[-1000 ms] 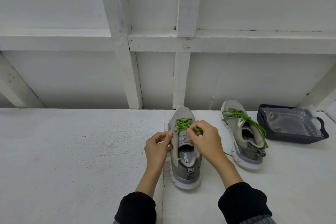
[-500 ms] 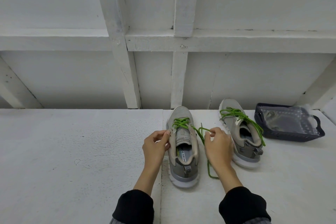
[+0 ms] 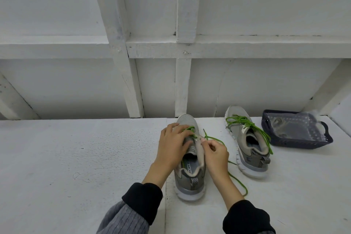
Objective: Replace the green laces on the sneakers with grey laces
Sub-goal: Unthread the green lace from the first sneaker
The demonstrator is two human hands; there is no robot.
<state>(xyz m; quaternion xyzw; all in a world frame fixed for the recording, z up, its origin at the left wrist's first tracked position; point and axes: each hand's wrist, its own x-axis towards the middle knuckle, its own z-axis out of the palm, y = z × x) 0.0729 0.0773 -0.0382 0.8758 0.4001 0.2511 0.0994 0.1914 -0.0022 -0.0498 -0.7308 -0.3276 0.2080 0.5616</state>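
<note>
Left hand (image 3: 171,143) fingers lie flat across the near sneaker (image 3: 190,161), right hand (image 3: 215,153) fingers pinch its green lace (image 3: 235,178) (second sneaker (image 3: 247,144) off right).

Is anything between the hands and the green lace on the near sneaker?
Nothing visible. The left hand lies over the lace on the near sneaker, and the right hand is at the eyelet edge beside it. The other sneaker and the dark basket sit off to the right.
</note>
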